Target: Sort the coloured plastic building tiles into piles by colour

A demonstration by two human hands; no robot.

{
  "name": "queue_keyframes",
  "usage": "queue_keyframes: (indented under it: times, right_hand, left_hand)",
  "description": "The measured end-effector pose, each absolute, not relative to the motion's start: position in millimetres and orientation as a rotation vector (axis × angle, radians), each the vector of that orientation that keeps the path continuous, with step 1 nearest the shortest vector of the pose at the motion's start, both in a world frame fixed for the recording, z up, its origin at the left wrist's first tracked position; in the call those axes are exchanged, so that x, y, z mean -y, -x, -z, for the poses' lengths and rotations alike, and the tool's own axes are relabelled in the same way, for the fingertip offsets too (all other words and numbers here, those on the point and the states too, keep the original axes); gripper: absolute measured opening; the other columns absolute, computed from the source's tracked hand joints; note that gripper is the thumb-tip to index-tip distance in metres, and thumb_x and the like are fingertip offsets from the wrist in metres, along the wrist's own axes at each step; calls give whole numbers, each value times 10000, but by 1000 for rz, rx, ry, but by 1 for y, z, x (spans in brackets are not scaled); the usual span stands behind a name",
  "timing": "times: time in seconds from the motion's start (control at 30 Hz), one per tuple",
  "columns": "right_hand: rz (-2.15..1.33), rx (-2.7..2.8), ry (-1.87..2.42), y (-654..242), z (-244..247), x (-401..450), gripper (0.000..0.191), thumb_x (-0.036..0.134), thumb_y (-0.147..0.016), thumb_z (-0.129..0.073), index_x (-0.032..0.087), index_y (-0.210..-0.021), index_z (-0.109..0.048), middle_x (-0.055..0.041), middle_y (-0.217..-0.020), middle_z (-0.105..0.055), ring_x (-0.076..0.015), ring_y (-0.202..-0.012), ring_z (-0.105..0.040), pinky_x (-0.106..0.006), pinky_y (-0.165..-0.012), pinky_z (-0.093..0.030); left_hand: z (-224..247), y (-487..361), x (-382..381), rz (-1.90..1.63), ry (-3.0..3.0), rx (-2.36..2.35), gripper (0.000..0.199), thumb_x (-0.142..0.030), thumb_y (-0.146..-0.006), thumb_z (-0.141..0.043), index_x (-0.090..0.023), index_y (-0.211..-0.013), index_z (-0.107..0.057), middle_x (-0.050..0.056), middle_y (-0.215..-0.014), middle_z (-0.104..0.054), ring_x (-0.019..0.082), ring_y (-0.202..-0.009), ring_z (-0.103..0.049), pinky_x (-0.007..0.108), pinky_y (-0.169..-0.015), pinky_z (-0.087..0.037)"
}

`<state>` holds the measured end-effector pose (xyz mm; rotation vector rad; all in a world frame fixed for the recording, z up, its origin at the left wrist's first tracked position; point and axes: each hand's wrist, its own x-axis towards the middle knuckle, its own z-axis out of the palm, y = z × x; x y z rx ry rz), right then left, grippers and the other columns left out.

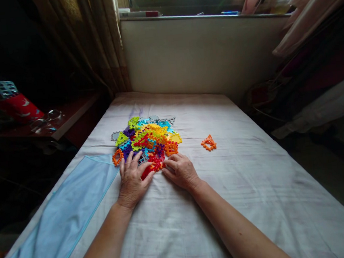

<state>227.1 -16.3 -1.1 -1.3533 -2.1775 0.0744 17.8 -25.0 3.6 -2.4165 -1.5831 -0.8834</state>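
A heap of plastic interlocking building pieces point(151, 137) lies on the sheet, with toothed edges and many colours. My left hand point(132, 179) rests at the heap's near left side, fingers spread, its fingertips touching purple and grey pieces and its thumb beside a red piece point(147, 171). At the near right edge, my right hand point(180, 170) has its fingers curled in by red and orange pieces; whatever lies between them is hidden. Just beyond that hand is an orange square piece point(171, 148). Apart from the heap, to the right, sit orange pieces point(209, 143) that look joined together.
The pale sheet point(249, 178) covers the bed-like surface. A light blue cloth point(73, 211) stretches along its left side. On the dark side table point(73, 114) are glasses point(47, 118) and a red holder point(20, 108). Behind stands a low wall point(201, 53) under a window.
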Motion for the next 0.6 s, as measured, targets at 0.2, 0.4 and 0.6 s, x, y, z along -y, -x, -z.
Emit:
queue_keyframes:
  times: [0.2,0.4,0.6]
  right_hand:
    - [-103,2156,1405,-221,3,13,106,308,-892,-654,230,-851,-712,-44,-878,-695,-184,-842,-602,-295,-753,-440]
    - [-128,2143,1421,-225,4,14,82,255,-893,-632,219,-849,-690,-47,-885,-692,-190,-856,-609,-293,-764,-441]
    - [-186,2097,1385,-246,8,13,95,207,-889,-583,228,-898,-676,-46,-900,-691,-182,-852,-627,-280,-756,-460]
  left_hand:
    - [-4,-18,25,830,2416,1580,137,-327,-865,-630,-238,-932,-710,106,-1416,-556,360,-1409,-381,632,-1148,-249]
    - [-4,-15,25,841,2408,1583,131,-318,-877,-611,-242,-906,-713,98,-1384,-581,352,-1404,-390,627,-1150,-249]
    - [-5,-13,25,834,2409,1568,143,-306,-891,-587,-241,-909,-713,97,-1376,-588,348,-1396,-403,621,-1142,-269]
